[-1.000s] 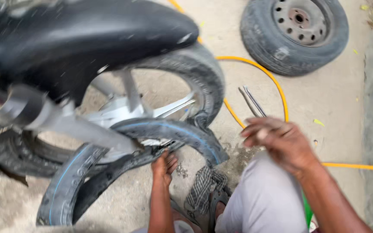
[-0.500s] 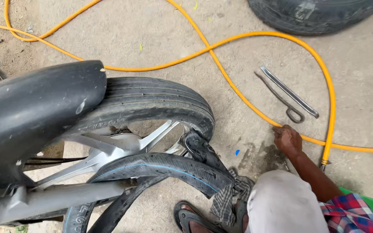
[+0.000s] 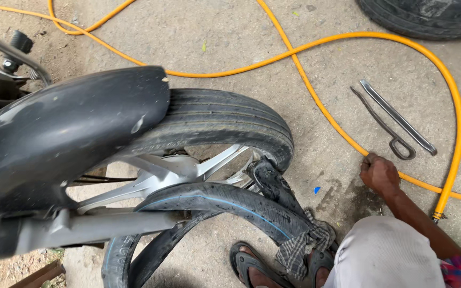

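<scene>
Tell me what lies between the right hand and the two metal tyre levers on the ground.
In the head view, the orange hose runs across between the right hand and the tyre levers; the hand rests right at the hose.

Yellow air hose [image 3: 316, 101] loops across concrete beside two tyre levers [image 3: 393, 124].

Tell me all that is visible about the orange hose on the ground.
The orange hose is a long, thin, flexible tube, rubber or plastic by its look, lying in loose loops on the concrete floor. It crosses over itself near the top middle, curves around two metal tyre levers and ends at a metal fitting at lower right. The right hand rests on or right beside one strand, fingers curled; whether it grips it is unclear. It is dusty but looks undamaged.
</scene>
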